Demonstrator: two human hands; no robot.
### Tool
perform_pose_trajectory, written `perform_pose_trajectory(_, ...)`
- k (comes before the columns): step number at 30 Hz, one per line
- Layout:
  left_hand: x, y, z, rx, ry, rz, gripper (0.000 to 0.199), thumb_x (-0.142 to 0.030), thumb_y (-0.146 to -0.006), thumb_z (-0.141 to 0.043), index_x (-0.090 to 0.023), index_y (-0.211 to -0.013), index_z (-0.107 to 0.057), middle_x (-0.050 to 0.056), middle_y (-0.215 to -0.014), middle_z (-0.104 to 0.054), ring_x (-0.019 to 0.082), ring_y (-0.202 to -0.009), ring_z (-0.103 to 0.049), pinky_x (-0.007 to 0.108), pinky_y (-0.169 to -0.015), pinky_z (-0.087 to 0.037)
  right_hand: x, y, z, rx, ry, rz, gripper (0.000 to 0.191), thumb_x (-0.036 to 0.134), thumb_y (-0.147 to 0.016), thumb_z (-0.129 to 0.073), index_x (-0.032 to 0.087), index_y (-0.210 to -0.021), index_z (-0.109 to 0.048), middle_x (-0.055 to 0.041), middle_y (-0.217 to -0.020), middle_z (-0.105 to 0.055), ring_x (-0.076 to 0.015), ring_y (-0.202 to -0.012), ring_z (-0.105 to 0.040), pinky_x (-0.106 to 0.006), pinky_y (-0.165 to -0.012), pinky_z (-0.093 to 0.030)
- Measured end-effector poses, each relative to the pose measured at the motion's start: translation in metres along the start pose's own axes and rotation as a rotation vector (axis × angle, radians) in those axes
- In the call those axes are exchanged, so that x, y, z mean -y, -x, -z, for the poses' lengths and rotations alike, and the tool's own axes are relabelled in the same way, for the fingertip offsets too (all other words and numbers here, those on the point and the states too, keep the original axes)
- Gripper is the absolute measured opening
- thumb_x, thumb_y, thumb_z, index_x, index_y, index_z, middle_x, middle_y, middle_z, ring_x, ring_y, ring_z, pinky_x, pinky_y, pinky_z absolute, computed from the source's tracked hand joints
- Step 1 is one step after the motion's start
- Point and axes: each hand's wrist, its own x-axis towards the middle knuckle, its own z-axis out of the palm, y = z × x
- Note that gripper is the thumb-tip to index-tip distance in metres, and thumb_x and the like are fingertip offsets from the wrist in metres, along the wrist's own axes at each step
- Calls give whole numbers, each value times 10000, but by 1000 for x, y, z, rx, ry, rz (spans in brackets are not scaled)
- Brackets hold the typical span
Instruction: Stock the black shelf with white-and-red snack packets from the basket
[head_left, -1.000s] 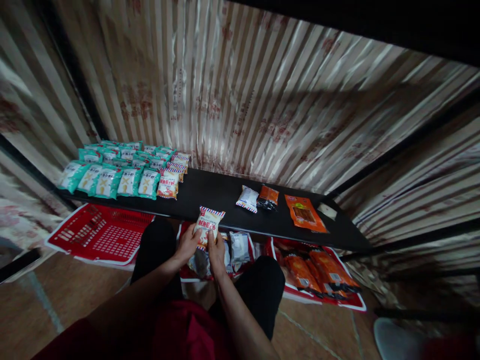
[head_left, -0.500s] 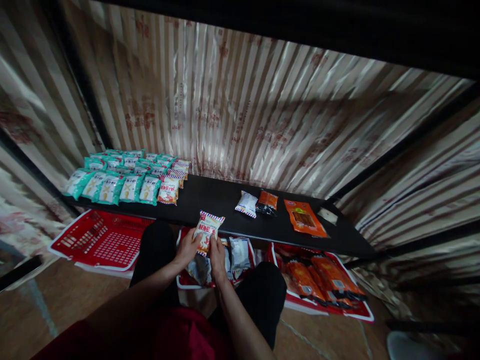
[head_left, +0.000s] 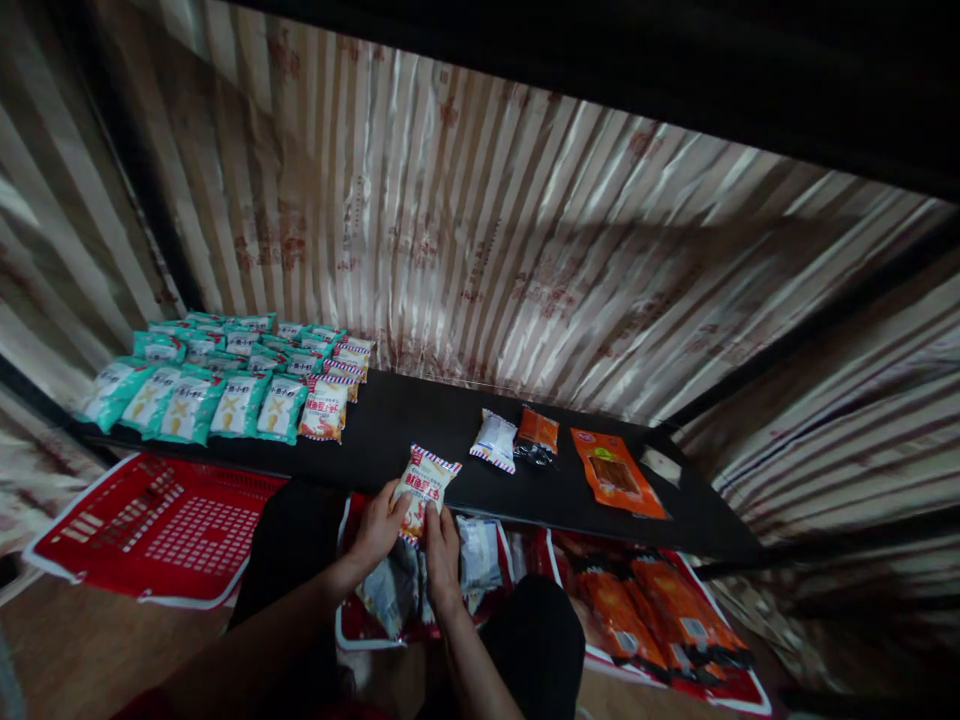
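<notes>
Between both hands I hold a white and orange snack packet [head_left: 422, 490] with red lettering and striped ends, its front turned up. My left hand [head_left: 382, 525] grips its left side, and my right hand [head_left: 442, 550] pinches its lower right corner. The packet is above the front edge of the black shelf [head_left: 405, 410]. Under my hands, a red basket [head_left: 349, 625] holds several silvery packets [head_left: 480, 553], partly hidden by my arms. On the shelf's left stand rows of teal snack packets [head_left: 187, 403], with a short column of similar white and orange packets [head_left: 324, 408] beside them.
Right of centre on the shelf lie a white packet [head_left: 494, 440], an orange and black packet [head_left: 537, 435], a flat orange packet [head_left: 616, 474] and a pale card [head_left: 661, 465]. A red basket [head_left: 202, 530] sits lower left; another [head_left: 750, 690] holds orange packets [head_left: 690, 605]. Striped curtain [head_left: 450, 220] hangs behind.
The camera view has shifted, so the shelf and baskets appear lower and somewhat larger. Both hands still hold the same packet, slightly lower in the picture.
</notes>
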Motion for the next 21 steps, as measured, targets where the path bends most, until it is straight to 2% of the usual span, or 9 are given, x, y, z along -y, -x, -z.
perform_pose_trajectory(6,-8,-8,8,-58,-28,6,325,-360,-807,-493,-180,-1062,-584,79,-989,-685,194,-895,-635,275,-787,-462,9,-8,-11,-8,14,-9,441,557,-756,-504,175,-929,-638,-48,-824,-686,-187,-742,-591,-276,-678,-448)
perform_pose_trajectory(14,-17,15,5,-28,-70,-75,358,-385,-822,-462,-169,-1083,-578,98,-989,-672,205,-886,-626,306,-784,-472,8,10,1,-29,-55,31,419,534,-758,-507,170,-925,-630,-57,-883,-689,-191,-774,-594,-283,-700,-444)
perform_pose_trajectory(16,-32,22,4,-36,-87,-98,359,-370,-812,-480,-177,-1100,-573,94,-1012,-658,203,-895,-615,310,-787,-475,8,14,8,-68,-64,49,435,537,-758,-502,165,-944,-628,-64,-890,-688,-198,-785,-594,-288,-692,-442)
perform_pose_trajectory(18,-58,34,5,-122,-109,-164,349,-335,-807,-482,-180,-1106,-571,91,-1032,-629,195,-878,-601,320,-798,-474,9,18,17,-119,-55,63,458,548,-755,-495,160,-954,-634,-67,-874,-690,-206,-783,-595,-293,-678,-438)
perform_pose_trajectory(20,-92,52,7,-162,-101,-301,282,-328,-830,-446,-185,-1002,-616,93,-992,-613,197,-854,-584,328,-798,-468,13,22,28,-168,-32,85,476,564,-750,-488,160,-944,-647,-65,-839,-691,-212,-772,-597,-302,-669,-435)
perform_pose_trajectory(21,-109,65,8,-141,-62,-367,270,-341,-847,-423,-189,-915,-637,91,-951,-614,201,-854,-576,325,-792,-464,15,24,33,-195,-13,97,481,573,-749,-483,163,-934,-655,-63,-817,-690,-216,-762,-597,-310,-666,-434)
